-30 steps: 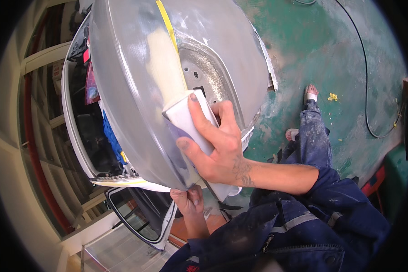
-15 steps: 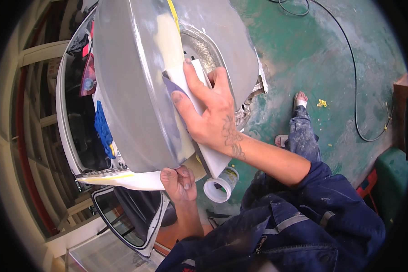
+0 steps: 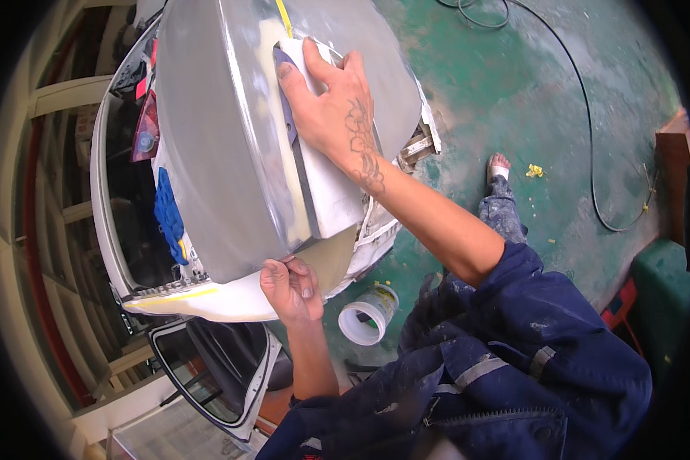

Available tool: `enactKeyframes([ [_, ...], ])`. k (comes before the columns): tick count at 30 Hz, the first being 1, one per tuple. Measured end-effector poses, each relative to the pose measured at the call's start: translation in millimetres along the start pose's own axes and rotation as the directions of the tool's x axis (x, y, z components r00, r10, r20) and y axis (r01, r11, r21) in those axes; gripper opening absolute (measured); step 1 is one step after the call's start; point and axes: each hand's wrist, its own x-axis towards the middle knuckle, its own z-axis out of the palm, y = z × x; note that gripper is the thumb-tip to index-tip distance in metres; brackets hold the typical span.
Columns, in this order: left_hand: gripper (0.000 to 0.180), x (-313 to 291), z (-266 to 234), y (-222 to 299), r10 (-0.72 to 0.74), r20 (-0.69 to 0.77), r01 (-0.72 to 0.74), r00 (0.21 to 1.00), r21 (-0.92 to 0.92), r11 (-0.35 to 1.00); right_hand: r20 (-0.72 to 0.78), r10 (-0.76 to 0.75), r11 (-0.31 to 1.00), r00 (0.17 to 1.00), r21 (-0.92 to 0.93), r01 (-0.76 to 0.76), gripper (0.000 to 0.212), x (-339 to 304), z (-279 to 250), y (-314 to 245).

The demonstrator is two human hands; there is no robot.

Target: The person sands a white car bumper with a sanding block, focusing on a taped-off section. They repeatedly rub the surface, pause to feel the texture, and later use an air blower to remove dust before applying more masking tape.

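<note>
Compared with half a second ago, the right hand (image 3: 333, 115) is farther up the grey panel (image 3: 199, 138), and the white block (image 3: 330, 195) has gone up with it, its top end now close to the yellow tape (image 3: 284, 17) and covering most of the recess that showed before. The white bucket (image 3: 382, 300), whose rim then lay just beside the block's lower end, now stands well apart from it on the green floor (image 3: 468, 84). The block lies lengthwise along the pale strip (image 3: 296, 207) on the panel, with a purple sheet (image 3: 290, 123) showing along its left edge. To the left are a red lamp (image 3: 146, 129) and a blue cloth (image 3: 167, 211); below them is a window frame (image 3: 215, 376), and at the far right a dark hose (image 3: 589, 115) curves past a yellow scrap (image 3: 534, 170). The right forearm hides part of the vehicle's right edge. Its hand grasps the block from above, thumb on the left side and fingers over the top, the forearm slanting up from the lower right. The left hand (image 3: 293, 291) is held upright with curled fingers at the panel's lower corner; whether it pinches that edge I cannot tell
</note>
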Motion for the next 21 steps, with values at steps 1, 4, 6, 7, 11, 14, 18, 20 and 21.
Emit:
enactKeyframes([
  [1,0.031,-1.2,0.9,-2.8,-0.007,-0.016,0.008,1.0,0.013,1.0,-0.04,-0.016,1.0,0.999,-0.01,0.015,0.054,-16.3,-1.4,3.9],
  [4,0.031,-5.6,-1.3,1.6,-0.005,-0.005,0.005,1.0,0.019,1.0,0.025,-0.136,0.991,0.99,-0.011,0.136,0.057,-64.5,-14.3,1.2],
  [6,0.032,-2.9,-0.5,4.2,0.01,-0.012,-0.01,1.0,0.026,1.0,0.023,-0.128,0.991,0.992,-0.031,0.128,0.057,-27.8,-5.7,-1.5],
  [7,0.032,-4.6,0.0,2.8,0.013,-0.021,-0.013,1.0,0.027,1.0,0.017,-0.084,0.996,0.996,-0.029,0.084,0.057,2.0,0.9,-5.8],
  [11,0.033,-5.1,4.1,3.8,-0.011,-0.042,0.013,0.999,0.037,0.999,-0.031,-0.009,0.997,0.999,-0.076,0.006,0.058,1.4,1.7,-5.3],
  [14,0.034,-6.2,1.4,4.5,0.004,-0.086,0.004,0.996,0.087,0.996,0.06,-0.074,0.997,0.995,-0.026,0.076,0.057,-65.1,-11.1,-1.9],
  [18,0.034,-1.4,3.8,6.0,0.01,-0.012,-0.01,1.0,0.019,1.0,0.047,0.035,0.998,0.998,-0.057,-0.032,0.057,15.8,0.8,-13.2],
  [20,0.034,3.0,6.9,-0.2,-0.003,0.009,0.003,1.0,0.008,1.0,-0.022,0.015,0.996,1.0,-0.088,-0.017,0.058,16.5,-1.8,-5.8],
  [21,0.034,4.1,5.3,-1.4,-0.005,0.013,0.005,1.0,0.006,1.0,-0.049,0.005,0.995,0.999,-0.099,-0.01,0.058,14.5,1.2,-0.8],
])
